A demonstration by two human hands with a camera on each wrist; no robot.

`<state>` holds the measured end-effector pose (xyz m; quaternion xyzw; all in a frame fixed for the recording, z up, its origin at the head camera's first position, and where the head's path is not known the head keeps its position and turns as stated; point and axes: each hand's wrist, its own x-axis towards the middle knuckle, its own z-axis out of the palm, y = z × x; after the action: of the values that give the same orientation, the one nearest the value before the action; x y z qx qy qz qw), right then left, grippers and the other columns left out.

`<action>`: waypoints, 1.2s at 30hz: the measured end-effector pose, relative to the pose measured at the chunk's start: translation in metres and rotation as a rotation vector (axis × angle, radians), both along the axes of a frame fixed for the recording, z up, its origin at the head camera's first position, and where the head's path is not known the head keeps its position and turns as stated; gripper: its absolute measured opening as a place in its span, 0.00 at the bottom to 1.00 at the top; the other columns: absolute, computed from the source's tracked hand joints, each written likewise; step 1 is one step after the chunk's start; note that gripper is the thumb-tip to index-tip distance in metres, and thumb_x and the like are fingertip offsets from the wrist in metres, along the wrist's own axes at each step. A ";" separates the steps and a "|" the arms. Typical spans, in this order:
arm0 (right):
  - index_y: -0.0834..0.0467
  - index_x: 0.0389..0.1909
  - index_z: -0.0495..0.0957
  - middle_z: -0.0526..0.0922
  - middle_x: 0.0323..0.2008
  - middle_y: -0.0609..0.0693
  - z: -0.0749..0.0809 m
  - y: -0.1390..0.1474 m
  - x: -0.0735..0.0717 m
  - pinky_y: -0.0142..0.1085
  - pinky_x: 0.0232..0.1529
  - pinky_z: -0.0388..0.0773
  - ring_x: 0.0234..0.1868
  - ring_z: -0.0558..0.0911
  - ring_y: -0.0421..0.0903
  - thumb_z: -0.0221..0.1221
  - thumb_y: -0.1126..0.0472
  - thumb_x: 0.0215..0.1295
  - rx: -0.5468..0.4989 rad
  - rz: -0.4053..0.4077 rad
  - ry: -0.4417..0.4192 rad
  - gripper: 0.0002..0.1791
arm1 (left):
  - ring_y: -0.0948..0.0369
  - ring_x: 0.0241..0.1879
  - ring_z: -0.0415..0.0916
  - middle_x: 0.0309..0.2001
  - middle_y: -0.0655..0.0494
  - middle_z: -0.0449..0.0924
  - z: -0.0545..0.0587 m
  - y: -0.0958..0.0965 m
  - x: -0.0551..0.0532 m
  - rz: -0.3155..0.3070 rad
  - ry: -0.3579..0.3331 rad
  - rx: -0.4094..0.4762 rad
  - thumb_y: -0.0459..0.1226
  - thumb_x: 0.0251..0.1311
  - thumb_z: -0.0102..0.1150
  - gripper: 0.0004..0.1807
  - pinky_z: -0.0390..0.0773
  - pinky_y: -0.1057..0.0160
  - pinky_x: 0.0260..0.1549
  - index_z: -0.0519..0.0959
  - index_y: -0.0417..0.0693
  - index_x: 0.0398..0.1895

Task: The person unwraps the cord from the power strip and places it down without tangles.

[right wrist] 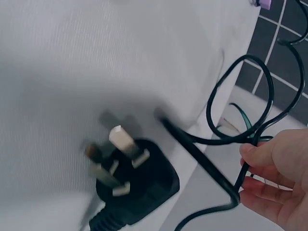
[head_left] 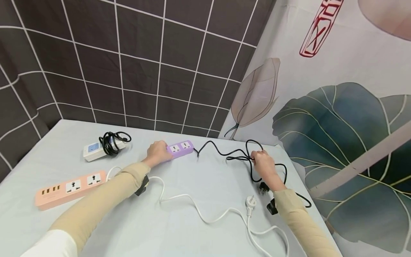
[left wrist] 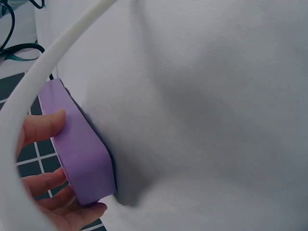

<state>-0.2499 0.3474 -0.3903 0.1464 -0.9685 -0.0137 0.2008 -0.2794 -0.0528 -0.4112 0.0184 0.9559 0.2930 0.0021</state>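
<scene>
A purple power strip with two white sockets lies near the table's back edge. My left hand grips its left end, thumb on one side and fingers round the other in the left wrist view. From the strip's right end a black cord runs to my right hand, which pinches its loose loops between thumb and fingers. The cord's black three-pin plug hangs below that hand, close over the table in the right wrist view.
At left lies a pink power strip; its white cord snakes across the table to a white plug. Farther back sits a white power strip with a bundled black cord. Hanging cloths border the table behind and right.
</scene>
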 end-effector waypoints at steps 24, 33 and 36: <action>0.60 0.42 0.79 0.86 0.38 0.55 -0.012 -0.048 -0.006 0.46 0.42 0.78 0.40 0.81 0.54 0.67 0.67 0.54 0.084 0.138 -0.090 0.14 | 0.46 0.45 0.76 0.49 0.35 0.80 -0.001 -0.001 0.008 -0.148 -0.038 -0.010 0.34 0.44 0.60 0.33 0.74 0.51 0.47 0.72 0.30 0.59; 0.59 0.38 0.82 0.86 0.38 0.56 0.007 -0.065 -0.014 0.48 0.40 0.78 0.42 0.80 0.56 0.65 0.67 0.56 0.014 0.151 -0.064 0.09 | 0.45 0.48 0.75 0.51 0.34 0.78 0.009 -0.010 0.014 -0.212 0.003 -0.007 0.34 0.48 0.59 0.32 0.73 0.49 0.51 0.71 0.28 0.60; 0.59 0.36 0.83 0.86 0.36 0.55 0.017 -0.076 -0.015 0.47 0.39 0.78 0.41 0.80 0.55 0.65 0.67 0.56 -0.019 0.174 -0.026 0.06 | 0.44 0.49 0.75 0.53 0.33 0.77 0.016 -0.016 0.019 -0.230 0.030 0.008 0.34 0.48 0.59 0.33 0.73 0.47 0.52 0.71 0.29 0.60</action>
<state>-0.2648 0.2711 -0.3735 0.2284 -0.9548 0.0149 0.1898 -0.2602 -0.0683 -0.3952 0.1322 0.9463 0.2942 0.0212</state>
